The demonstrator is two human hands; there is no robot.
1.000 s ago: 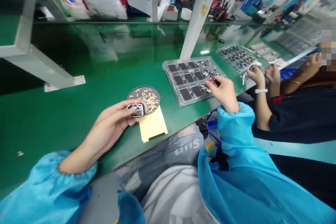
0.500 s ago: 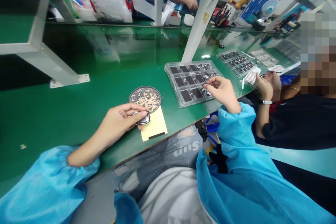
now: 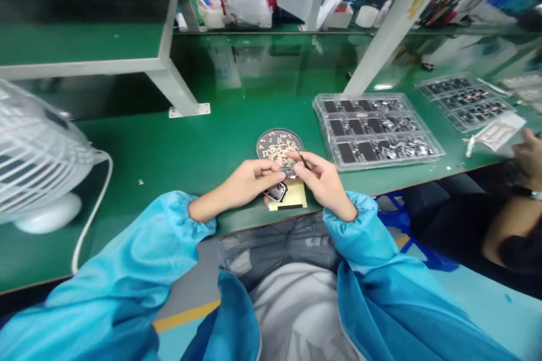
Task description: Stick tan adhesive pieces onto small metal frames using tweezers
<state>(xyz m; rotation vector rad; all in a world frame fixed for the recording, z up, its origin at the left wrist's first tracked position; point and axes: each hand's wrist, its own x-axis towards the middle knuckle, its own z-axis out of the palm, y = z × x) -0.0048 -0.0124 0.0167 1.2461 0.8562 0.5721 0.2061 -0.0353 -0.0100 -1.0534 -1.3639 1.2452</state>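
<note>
A small rounded case (image 3: pixel 278 192) sits low in the left hand (image 3: pixel 243 185), above the yellow pad (image 3: pixel 298 197); its fingers grasp it while thumb and forefinger meet at a small shiny part (image 3: pixel 289 171) — probably to steady both at once. The right hand (image 3: pixel 324 180) pinches a slim dark tool (image 3: pixel 304 160) close by, likely for fine work. Beyond lie the round dish (image 3: pixel 258 149) of bits and, rightward on the bench (image 3: pixel 228 141), a clear compartment tray (image 3: pixel 381 166) — seemingly placed for easy reach.

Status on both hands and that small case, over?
Left hand holding small case. Right hand close by, gripping dark tool. Round dish just beyond both.
</note>
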